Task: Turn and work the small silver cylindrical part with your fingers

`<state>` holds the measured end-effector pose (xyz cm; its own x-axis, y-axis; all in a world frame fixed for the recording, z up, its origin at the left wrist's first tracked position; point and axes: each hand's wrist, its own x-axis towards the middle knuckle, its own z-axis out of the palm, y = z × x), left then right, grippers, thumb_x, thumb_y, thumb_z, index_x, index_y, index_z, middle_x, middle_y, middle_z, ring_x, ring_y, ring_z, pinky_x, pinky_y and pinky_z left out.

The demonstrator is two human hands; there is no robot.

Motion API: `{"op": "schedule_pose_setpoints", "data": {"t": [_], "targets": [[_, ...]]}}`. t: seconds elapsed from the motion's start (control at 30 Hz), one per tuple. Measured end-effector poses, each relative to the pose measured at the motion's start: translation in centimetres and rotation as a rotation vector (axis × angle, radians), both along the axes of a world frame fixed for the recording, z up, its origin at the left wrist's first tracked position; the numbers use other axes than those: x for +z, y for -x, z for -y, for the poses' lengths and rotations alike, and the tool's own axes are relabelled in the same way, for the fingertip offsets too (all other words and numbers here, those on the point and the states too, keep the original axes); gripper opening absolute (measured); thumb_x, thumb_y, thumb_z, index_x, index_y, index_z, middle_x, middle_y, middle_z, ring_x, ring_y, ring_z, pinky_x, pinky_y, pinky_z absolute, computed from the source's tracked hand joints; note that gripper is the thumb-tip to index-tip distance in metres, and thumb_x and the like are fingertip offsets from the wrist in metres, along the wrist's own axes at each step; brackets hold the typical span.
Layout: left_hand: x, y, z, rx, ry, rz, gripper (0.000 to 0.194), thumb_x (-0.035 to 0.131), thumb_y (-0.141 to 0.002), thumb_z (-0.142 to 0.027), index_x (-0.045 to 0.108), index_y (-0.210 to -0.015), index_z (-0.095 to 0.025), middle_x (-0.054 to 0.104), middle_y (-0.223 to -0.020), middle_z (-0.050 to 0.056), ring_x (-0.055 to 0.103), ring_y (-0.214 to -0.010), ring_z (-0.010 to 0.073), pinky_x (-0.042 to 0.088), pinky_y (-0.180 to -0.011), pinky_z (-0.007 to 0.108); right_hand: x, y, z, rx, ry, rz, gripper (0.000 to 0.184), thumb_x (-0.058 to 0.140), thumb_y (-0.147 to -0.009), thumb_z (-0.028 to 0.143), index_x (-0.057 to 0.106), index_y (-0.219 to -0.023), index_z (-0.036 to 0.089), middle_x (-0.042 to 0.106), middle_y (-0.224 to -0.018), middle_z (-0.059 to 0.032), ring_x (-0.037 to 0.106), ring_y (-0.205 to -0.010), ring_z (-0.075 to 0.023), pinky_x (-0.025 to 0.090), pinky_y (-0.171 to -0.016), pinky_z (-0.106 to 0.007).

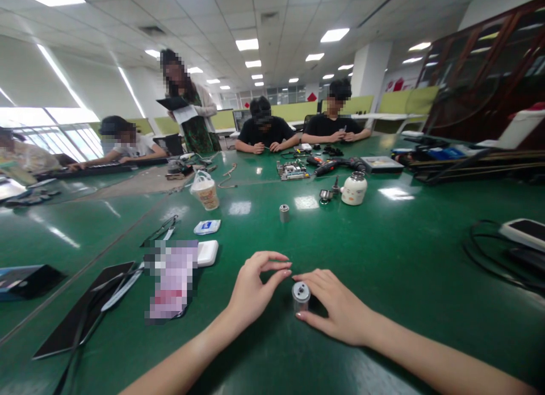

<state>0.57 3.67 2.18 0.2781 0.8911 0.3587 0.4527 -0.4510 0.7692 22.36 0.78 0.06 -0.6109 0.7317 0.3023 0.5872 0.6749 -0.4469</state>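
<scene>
A small metal cylinder (300, 299) with a pale, round top and a dark centre stands upright on the green table in front of me. My right hand (338, 310) is curled round it, thumb at its near side and fingers at its far side. To the left, my left hand (258, 284) hovers with thumb and fingers apart and nothing between them, its fingertips close to the cylinder. Farther out stands a second, similar metal cylinder (284, 213), which neither hand touches.
On the left lie a tablet (85, 312), cables, a phone-like thing partly blurred out, a white case (208, 253) and a small packet (207, 227). Beyond stand a drink cup (206, 192), a white jar (354, 189), a circuit board (293, 170) and a power drill (327, 167). Several people are around the table.
</scene>
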Motion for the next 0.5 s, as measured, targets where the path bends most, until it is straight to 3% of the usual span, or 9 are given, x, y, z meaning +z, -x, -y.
{"op": "schedule_pose_setpoints", "data": {"t": [0.17,0.4,0.5], "targets": [[0.9,-1.4,2.1,-0.114,-0.065,0.012,0.019,0.072,-0.083,-0.019,0.068,-0.101,-0.025,0.075,-0.100,0.001,0.062,-0.110,0.0225,0.042,-0.098,0.037,-0.1,0.0,0.0,0.015,-0.002,-0.034,0.036,0.064,-0.088,0.035,0.055,-0.119,0.020,0.062,-0.119,-0.0091,0.054,-0.106,-0.0261,0.042,-0.093,-0.043],[0.6,-1.5,2.3,-0.162,-0.076,-0.013,0.022,0.066,-0.087,-0.016,0.066,-0.107,-0.024,0.071,-0.107,0.004,0.059,-0.111,0.0212,0.045,-0.098,0.037,-0.2,0.1,-0.1,0.017,-0.006,-0.041,0.035,0.064,-0.088,0.035,0.055,-0.118,0.019,0.062,-0.117,-0.0091,0.053,-0.105,-0.0255,0.042,-0.093,-0.042],[1.8,-1.5,3.0,-0.212,-0.094,-0.005,0.027,0.061,-0.090,-0.015,0.062,-0.116,-0.025,0.067,-0.115,0.005,0.057,-0.114,0.0212,0.045,-0.100,0.039,-0.4,0.0,-0.2,0.007,-0.019,-0.039,0.040,0.064,-0.088,0.036,0.053,-0.122,0.019,0.062,-0.120,-0.0097,0.053,-0.108,-0.0262,0.042,-0.094,-0.043]]}}
